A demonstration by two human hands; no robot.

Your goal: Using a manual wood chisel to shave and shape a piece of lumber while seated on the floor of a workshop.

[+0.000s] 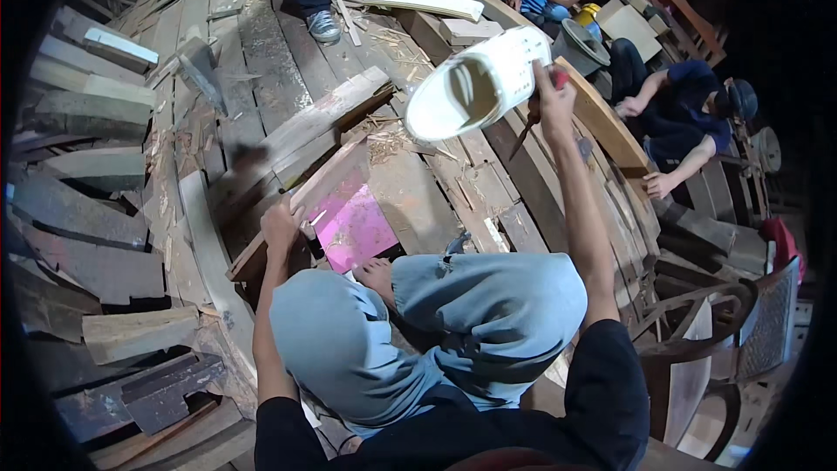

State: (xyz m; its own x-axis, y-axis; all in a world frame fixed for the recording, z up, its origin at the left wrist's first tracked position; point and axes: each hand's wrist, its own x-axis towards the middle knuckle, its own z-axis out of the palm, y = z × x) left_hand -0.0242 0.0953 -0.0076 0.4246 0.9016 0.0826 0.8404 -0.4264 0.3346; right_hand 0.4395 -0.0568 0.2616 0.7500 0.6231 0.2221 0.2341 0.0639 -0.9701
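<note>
My right hand [555, 105] is raised in front of me on the right, closed on the heel end of a white slip-on clog [462, 92]. The clog is tilted, its opening facing me and its toe pointing left. Something red and a dark pointed piece [524, 133] also show at this hand, perhaps one tool with a red handle; its kind is unclear. Low on the left, my left hand [281, 225] is closed around a wooden board [330, 176] that slants up to the right. Beside the board lies a bright pink sheet [356, 228], near my bare foot [377, 277].
A thick timber [327, 113] lies beyond the board, with wood shavings [388, 144] around it. Stacked wood blocks [96, 170] line the left. Someone stands at the far side, wearing a sneaker [323, 28]. Two people sit at the right, near a grey basin [582, 45] and chair parts [697, 323].
</note>
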